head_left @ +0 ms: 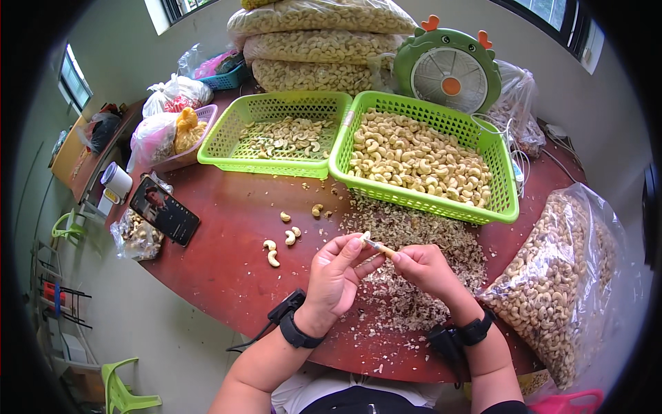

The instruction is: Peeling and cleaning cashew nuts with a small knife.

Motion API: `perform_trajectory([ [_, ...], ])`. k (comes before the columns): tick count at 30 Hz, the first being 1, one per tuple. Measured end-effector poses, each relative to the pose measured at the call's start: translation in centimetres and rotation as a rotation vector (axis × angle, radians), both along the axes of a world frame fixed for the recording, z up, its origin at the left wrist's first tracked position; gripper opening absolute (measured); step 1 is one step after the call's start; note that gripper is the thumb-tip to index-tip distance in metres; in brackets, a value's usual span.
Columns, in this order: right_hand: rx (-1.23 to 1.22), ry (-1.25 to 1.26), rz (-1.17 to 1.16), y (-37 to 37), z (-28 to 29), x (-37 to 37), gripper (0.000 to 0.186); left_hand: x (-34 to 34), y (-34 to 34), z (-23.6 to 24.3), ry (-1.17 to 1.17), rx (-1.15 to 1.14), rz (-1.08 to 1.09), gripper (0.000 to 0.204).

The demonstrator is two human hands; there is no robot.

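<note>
My left hand pinches a pale cashew nut between thumb and fingers. In my right hand is a small knife with a yellowish handle, its short blade against the cashew. Both hands are above the red table, over the near edge of a heap of brown skin flakes. Several loose cashews lie on the table to the left of my left hand. Beyond my hands stands a green basket full of cashews; a second green basket beside it holds fewer, with broken pieces.
A clear bag of unpeeled cashews leans at the table's right edge. To the left, a phone rests against a bag of nuts. Behind the baskets are stacked cashew sacks and a green fan. Dark devices are strapped on both wrists.
</note>
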State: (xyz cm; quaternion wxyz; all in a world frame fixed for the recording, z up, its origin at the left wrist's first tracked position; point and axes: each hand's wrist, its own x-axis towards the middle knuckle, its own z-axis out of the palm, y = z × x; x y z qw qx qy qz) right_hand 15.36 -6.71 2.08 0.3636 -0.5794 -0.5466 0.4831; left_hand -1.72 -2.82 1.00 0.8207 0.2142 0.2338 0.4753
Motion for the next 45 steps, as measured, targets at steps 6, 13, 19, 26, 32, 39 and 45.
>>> perform_trajectory([
  [6, -0.005, 0.037, 0.018, 0.06, -0.12, -0.08, 0.034, -0.13, 0.02, -0.06, -0.002, -0.001, -0.005, 0.011],
  [13, 0.014, 0.034, 0.027, 0.05, -0.36, 0.07, 0.035, -0.15, 0.01, 0.18, -0.034, 0.036, -0.028, 0.010],
  [19, 0.014, 0.021, 0.018, 0.05, -0.29, 0.09, 0.035, -0.09, -0.19, 0.34, -0.001, 0.096, -0.001, 0.010],
  [26, 0.016, -0.019, 0.010, 0.02, -0.05, 0.08, 0.035, 0.03, -0.41, 0.36, -0.001, 0.103, 0.017, 0.009],
  [32, -0.006, 0.019, 0.007, 0.10, -0.10, -0.13, 0.035, 0.09, -0.56, 0.20, -0.010, 0.112, 0.042, 0.007],
  [39, -0.005, 0.048, 0.014, 0.02, -0.17, -0.21, 0.036, 0.13, -0.40, 0.57, -0.032, 0.030, 0.030, 0.012],
  [45, 0.010, 0.047, 0.025, -0.01, -0.42, -0.27, 0.035, 0.01, -0.40, 0.51, -0.011, 0.037, 0.025, 0.015],
])
